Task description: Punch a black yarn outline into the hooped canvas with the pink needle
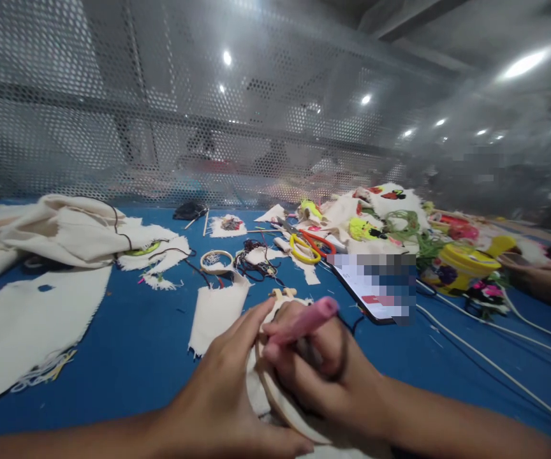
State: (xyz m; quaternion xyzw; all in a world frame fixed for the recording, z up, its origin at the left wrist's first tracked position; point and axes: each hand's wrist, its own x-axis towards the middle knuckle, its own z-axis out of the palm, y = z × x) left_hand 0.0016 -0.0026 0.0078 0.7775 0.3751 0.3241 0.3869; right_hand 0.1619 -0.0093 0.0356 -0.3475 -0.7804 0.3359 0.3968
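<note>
Two hands meet low in the middle of the view over a wooden hoop (275, 395) with pale cloth stretched in it. The right hand (318, 370) has its fingers (280, 349) curled tight around a pink pen (304, 324), whose blunt pink end points up and away to the right; the tip is hidden behind the fingers, so I cannot tell whether it touches the cloth. The left hand (230, 389) lies flat on the hoop's left side, its fingers (247, 325) held narrow and stretched along the rim, pressing on it rather than closed around it. The hoop rests on the blue tabletop (136, 344). Just beyond the fingertips sits the hoop's wooden clasp (282, 293), and to their left a scrap of cream cloth (215, 312). Right of the pen lies a phone (375, 287), screen up. Farther out are a small hoop (217, 260), scissors with yellow and red handles (307, 245), a yellow tub (460, 264) and heaps of coloured thread. Well off to the left lie larger pieces of cream fabric (36, 325). White cords (490, 363) run across the tabletop at right.
</note>
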